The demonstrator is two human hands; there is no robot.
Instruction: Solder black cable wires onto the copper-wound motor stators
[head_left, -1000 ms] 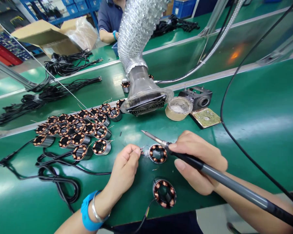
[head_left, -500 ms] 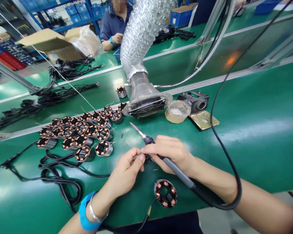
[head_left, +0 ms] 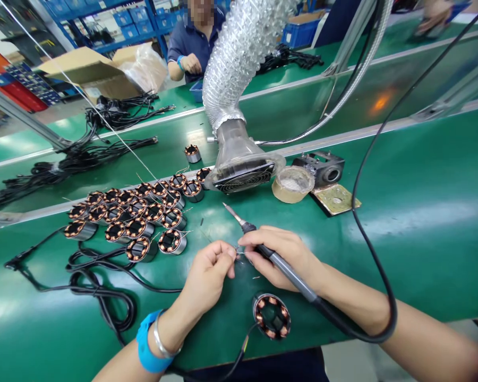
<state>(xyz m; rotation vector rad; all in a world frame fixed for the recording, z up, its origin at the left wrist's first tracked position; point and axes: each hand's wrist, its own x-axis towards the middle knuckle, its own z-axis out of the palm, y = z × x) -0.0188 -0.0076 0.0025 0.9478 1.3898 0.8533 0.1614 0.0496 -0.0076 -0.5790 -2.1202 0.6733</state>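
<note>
My right hand is closed around a soldering iron, whose metal tip points up and left above the bench. Its thumb and forefinger reach towards my left hand, which is pinched closed on a thin wire. A short stretch of that wire shows between the two hands; its ends are hidden by my fingers. Just below them, a motor stator with copper windings lies on the green bench. A black cable with a yellow lead runs to it.
Rows of stators stand at the left, beside a coiled black cable. A fume extractor hood hangs ahead, near a round tub and a soldering iron stand. Across the bench sits a co-worker.
My right fingertips have drawn slightly away from my left ones, so the thin wire now shows between them. The camera view has shifted a little. The co-worker's hand has moved.
</note>
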